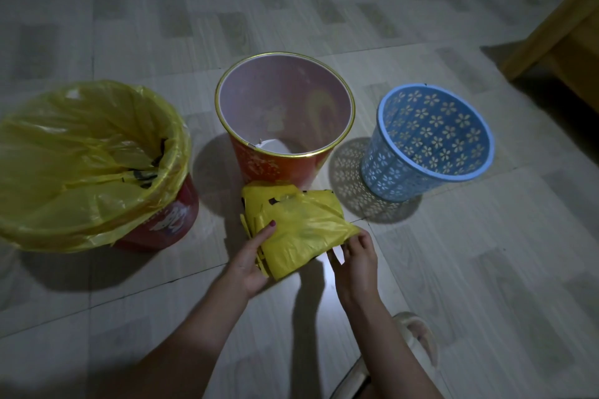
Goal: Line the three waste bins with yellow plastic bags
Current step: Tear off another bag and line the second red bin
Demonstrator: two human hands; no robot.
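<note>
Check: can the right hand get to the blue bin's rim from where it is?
Probably yes. The right hand pinches the folded yellow bags; bare floor lies between it and the blue bin, open top unobstructed.

floor (486,269): open tile right of and behind the hands | obstacles: 3 bins in a row ahead: lined red bin (168,217), unlined red bin (285,165), blue lattice bin (428,152) | gaps: floor shows between neighbouring bins | wooden furniture (557,39) far right | slipper (418,337) near right forearm

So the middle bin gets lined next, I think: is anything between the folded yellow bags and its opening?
Nothing visible. The folded yellow bags, held by both hands, lie just in front of the red gold-rimmed bin, whose mouth is open.
</note>
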